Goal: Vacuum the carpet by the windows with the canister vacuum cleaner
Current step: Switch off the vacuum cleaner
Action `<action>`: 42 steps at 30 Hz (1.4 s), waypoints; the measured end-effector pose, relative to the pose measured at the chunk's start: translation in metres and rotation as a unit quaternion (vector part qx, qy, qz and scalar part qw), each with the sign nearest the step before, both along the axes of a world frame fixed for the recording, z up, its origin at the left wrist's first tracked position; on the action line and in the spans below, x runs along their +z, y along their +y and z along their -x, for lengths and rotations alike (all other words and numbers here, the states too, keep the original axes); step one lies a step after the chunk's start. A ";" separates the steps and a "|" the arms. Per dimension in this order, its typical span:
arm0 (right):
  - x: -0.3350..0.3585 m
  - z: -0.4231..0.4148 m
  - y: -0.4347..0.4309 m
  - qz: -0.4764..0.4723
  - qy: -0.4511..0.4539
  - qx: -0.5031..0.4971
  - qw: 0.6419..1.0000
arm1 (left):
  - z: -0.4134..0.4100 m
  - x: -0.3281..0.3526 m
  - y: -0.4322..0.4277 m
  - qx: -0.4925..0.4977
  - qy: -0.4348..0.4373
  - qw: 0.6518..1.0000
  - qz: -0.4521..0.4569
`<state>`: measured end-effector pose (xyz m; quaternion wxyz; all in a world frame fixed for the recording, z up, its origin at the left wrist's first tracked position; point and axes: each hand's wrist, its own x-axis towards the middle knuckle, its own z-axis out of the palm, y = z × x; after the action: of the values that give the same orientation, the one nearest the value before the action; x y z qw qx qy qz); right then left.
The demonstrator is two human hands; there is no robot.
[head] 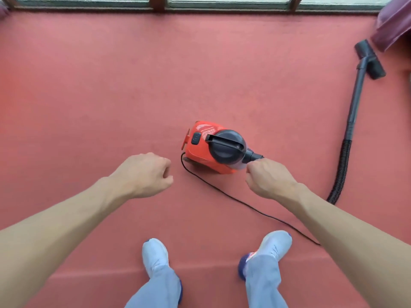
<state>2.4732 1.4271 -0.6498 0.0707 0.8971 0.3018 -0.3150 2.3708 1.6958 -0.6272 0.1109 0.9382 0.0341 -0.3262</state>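
On the red carpet (89, 85) below the windows (222, 0), the canister vacuum cleaner (204, 143) sits near the middle of the view, its orange body lying between the two outstretched arms and just ahead of both hands. The left hand (144, 174) hovers a little to the left of the machine, apart from it, fingers loosely curled and grasping nothing. The right hand (269, 178) is curled at the machine's black hose socket, which disappears behind its knuckles; whether the fingers grip the hose there or merely hang above it cannot be told. A thin black cord (244, 203) runs from the machine's rear across the carpet and passes under the right forearm. The ribbed hose (342, 165) reappears to the right of that forearm and joins a dark wand (357, 94), which ends in a floor head (370, 60) lying on the carpet. A purple shape (393, 25) at the upper right edge is cut off and hard to make out.
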 end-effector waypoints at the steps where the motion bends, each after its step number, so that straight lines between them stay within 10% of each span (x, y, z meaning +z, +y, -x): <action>1: 0.005 0.003 0.016 -0.002 0.000 -0.002 1.000 | -0.003 0.005 0.010 -0.004 -0.007 1.000 0.010; 12: -0.001 -0.020 0.104 -0.021 0.009 -0.052 0.998 | -0.070 0.002 0.052 -0.081 0.000 0.997 0.013; 32: -0.225 -0.063 0.112 0.054 -0.049 -0.112 0.991 | -0.133 -0.251 0.010 -0.051 0.125 0.977 0.167; 42: -0.238 -0.055 0.112 0.007 -0.122 -0.149 0.981 | -0.128 -0.265 -0.011 -0.058 0.096 0.988 0.110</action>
<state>2.5279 1.5392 -0.8880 0.0660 0.9631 0.1519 -0.2121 2.4989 1.6848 -0.8920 0.1900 0.8851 -0.0461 -0.4224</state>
